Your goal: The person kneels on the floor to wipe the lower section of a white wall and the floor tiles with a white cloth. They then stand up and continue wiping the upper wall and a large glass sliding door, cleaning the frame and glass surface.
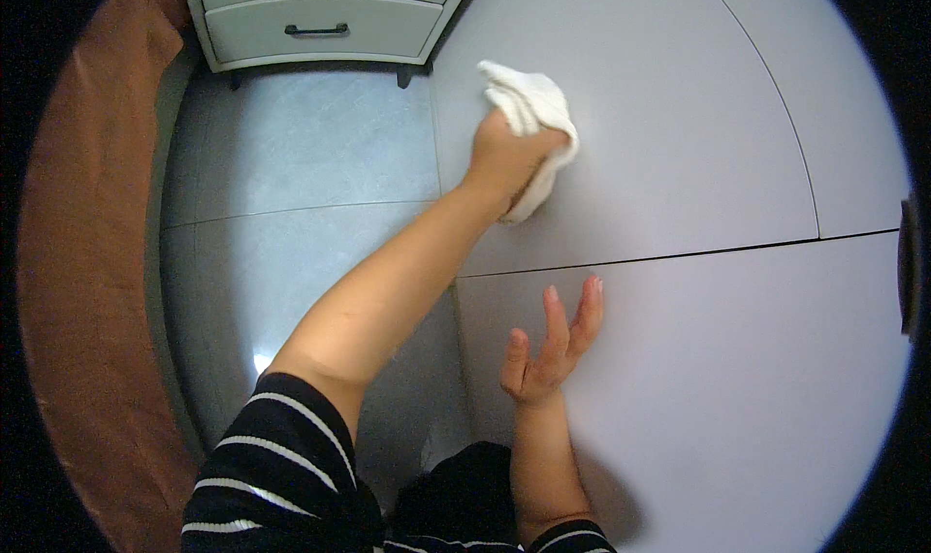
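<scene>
Head view: white cloth [531, 117] on grey panel [679, 146].

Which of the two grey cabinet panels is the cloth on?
The upper panel, above the dark seam; the left hand presses the white cloth there.

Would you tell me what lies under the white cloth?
The white cloth, gripped by the left hand, presses on a pale grey panel; the patch beneath is covered.
</scene>
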Action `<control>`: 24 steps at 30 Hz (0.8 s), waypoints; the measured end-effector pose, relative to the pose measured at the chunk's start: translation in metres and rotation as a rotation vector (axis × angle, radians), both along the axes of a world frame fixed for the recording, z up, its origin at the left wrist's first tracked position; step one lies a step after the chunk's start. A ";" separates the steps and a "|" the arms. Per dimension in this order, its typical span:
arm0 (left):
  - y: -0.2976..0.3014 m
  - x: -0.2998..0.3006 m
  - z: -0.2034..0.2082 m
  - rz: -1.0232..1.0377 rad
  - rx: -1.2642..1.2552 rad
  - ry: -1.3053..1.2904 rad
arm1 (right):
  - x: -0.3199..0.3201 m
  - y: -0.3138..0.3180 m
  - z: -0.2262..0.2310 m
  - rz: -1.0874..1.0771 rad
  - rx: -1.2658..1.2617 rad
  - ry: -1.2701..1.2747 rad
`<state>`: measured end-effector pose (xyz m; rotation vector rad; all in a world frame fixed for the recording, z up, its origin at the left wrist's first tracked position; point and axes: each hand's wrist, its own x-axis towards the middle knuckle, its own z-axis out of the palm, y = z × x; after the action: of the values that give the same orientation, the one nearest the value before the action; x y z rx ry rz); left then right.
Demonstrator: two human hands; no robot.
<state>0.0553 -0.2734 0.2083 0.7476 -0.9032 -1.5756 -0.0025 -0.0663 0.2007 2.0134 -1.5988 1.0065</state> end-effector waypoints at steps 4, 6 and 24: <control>0.003 -0.003 -0.018 -0.034 0.165 0.008 | 0.003 0.005 0.002 -0.023 0.007 0.021; 0.004 0.001 -0.020 -0.123 0.227 0.073 | 0.001 0.004 -0.003 -0.033 0.008 0.043; -0.008 -0.001 -0.024 -0.224 0.183 0.051 | -0.007 -0.004 -0.002 -0.020 0.000 0.062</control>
<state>0.0541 -0.2818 0.1839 0.7502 -0.8360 -1.8862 -0.0093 -0.0700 0.1991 2.0047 -1.5836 0.9269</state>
